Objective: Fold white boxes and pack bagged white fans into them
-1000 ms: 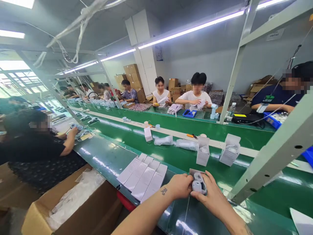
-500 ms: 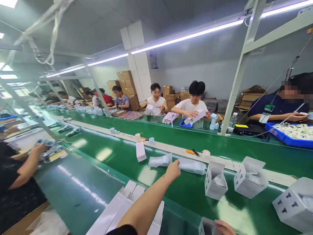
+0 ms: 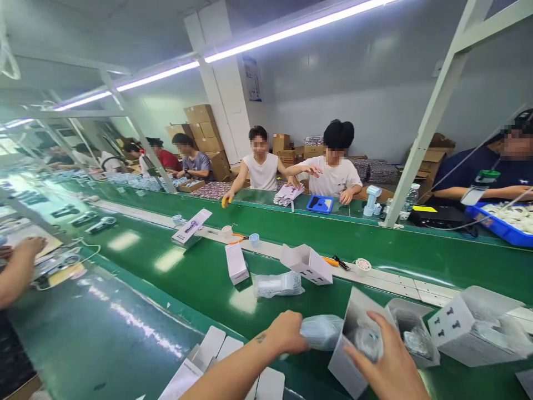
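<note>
Two bare hands are reaching over a green belt [image 3: 208,286]. The left hand [image 3: 288,333] is gripping one end of a bubble-wrapped packet [image 3: 322,332], its fingers curling closed; the packet is jutting rightward, towards an open white box [image 3: 347,355]. The right hand [image 3: 389,358] is holding thumb and forefinger wide apart across that box's mouth, seemingly steadying it, though contact is not clear. Between them, a wrapped item [image 3: 366,340] is showing inside. Just beyond the right fingers, a second box [image 3: 431,355] is holding another wrapped piece [image 3: 417,340]; farther right, a printed box [image 3: 452,328] is tilting, plastic wrap [image 3: 499,333] filling its opening. Beyond the left fingers, a spare packet [image 3: 278,284] is lying near a tipped box [image 3: 316,268], contents unseen.
</note>
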`<state>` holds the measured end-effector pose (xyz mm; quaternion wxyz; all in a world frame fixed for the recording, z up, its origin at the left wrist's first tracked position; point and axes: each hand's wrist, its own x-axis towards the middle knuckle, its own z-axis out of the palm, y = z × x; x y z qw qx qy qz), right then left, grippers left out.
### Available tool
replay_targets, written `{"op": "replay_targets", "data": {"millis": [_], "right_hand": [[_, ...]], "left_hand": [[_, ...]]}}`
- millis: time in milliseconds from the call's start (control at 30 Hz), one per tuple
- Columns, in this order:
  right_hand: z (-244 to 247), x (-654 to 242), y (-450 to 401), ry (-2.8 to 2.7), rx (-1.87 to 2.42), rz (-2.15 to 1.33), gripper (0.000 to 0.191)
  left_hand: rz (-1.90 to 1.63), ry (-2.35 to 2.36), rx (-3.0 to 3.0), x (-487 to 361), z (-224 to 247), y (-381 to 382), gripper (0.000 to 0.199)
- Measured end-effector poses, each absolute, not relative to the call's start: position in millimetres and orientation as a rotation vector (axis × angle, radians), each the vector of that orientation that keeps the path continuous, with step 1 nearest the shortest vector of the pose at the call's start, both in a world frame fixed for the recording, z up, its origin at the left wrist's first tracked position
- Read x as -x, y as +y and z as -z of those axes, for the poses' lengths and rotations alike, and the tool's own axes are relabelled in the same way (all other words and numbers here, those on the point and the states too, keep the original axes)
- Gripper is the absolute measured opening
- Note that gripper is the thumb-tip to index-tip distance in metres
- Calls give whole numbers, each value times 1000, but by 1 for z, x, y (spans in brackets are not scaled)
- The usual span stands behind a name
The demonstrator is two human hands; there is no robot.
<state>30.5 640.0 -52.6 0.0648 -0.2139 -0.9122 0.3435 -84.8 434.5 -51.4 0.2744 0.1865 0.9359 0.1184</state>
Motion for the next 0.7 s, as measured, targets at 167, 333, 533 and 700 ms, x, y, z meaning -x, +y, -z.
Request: {"op": "replay_targets", "data": {"millis": [167,333,533,700], "right_hand": [[51,47,637,-2827,559,-1015,67],[34,53,645,-2947,435,-727,65],[-62,135,557,-3071,-466,-183,45],[-8,243,491,-3302,-557,-51,89]], "left_hand": [[-728,2571,-308,67,-7,327,23],[-1473,2436,-192,75,-41,266,36],[-1854,2397,48,84,-57,234,42],[-1925,2477,249,58,-54,226,42]]}}
